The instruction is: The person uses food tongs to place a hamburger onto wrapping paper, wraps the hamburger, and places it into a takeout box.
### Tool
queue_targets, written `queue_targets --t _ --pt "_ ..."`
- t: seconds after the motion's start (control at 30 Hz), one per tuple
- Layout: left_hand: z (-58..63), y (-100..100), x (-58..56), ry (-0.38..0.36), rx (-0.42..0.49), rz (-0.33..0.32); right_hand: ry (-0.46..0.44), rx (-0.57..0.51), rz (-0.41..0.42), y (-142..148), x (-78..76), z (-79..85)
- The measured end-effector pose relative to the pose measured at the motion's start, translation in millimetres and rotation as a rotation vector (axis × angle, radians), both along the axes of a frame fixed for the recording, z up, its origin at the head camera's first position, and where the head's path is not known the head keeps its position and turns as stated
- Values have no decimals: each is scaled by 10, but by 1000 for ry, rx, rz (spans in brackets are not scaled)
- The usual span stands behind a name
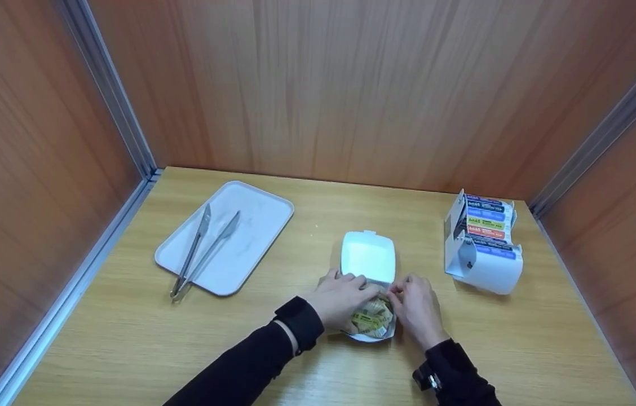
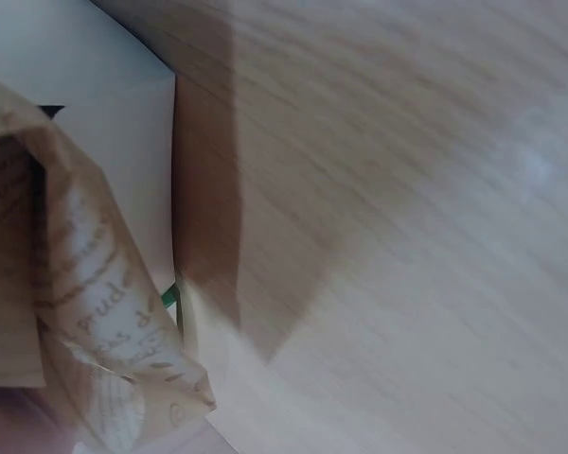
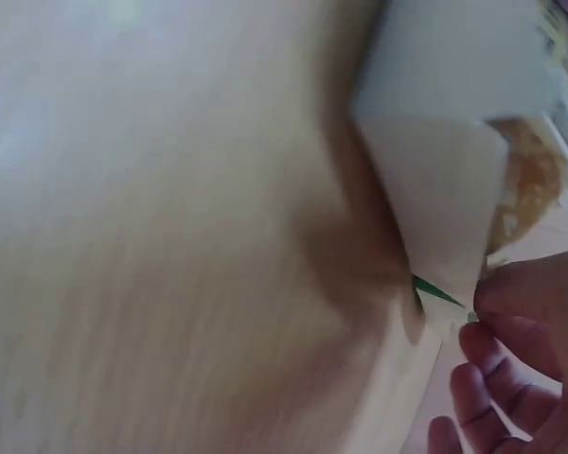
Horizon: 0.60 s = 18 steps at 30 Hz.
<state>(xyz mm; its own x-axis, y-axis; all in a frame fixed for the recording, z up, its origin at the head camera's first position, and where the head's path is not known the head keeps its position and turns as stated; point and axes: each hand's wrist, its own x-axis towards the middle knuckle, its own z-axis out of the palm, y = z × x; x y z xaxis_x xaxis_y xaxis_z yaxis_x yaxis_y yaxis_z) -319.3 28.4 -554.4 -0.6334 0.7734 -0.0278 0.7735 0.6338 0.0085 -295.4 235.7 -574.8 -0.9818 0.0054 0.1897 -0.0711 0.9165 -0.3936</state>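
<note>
A white burger box (image 1: 367,256) stands on the table with its lid raised toward the back. Inside lies a wrapped burger (image 1: 373,317) in brown printed paper; a tan bun (image 3: 530,184) shows over the box wall in the right wrist view. My left hand (image 1: 343,300) reaches over the box from the left, its fingers spread across the wrapper and thumb at the near left side. A flap of wrapping paper (image 2: 104,274) stands up in the left wrist view. My right hand (image 1: 416,307) pinches the box's right back corner, beside a green mark, between thumb and index finger.
To the left, a white tray (image 1: 261,208) holds metal tongs (image 1: 197,239) whose joined end sticks out over its near edge. A white cardboard carton (image 1: 490,273) with coloured label stripes sits at the right. Wooden panels (image 1: 318,84) enclose the table at the back and sides.
</note>
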Motion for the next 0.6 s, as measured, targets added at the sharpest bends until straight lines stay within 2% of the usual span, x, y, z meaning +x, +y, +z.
queue_targets --t 0.13,0.23,0.33,0.43,0.53,0.6 --pt "6 -4 12 12 -27 -6 -50 25 -2 -38 17 -27" --pt "5 -3 23 45 -41 -12 -77 -78 -22 -56 22 -42" --pt "10 10 31 78 -60 -27 -52 -213 -16 -69 87 -57" --pt "24 25 24 81 -82 -37 -31 -288 52 -97 213 -78" --pt "25 18 4 55 -82 -45 -46 -294 130 -130 342 -104" --pt "7 -4 -9 36 -46 -62 -59 -273 169 -138 395 -132"
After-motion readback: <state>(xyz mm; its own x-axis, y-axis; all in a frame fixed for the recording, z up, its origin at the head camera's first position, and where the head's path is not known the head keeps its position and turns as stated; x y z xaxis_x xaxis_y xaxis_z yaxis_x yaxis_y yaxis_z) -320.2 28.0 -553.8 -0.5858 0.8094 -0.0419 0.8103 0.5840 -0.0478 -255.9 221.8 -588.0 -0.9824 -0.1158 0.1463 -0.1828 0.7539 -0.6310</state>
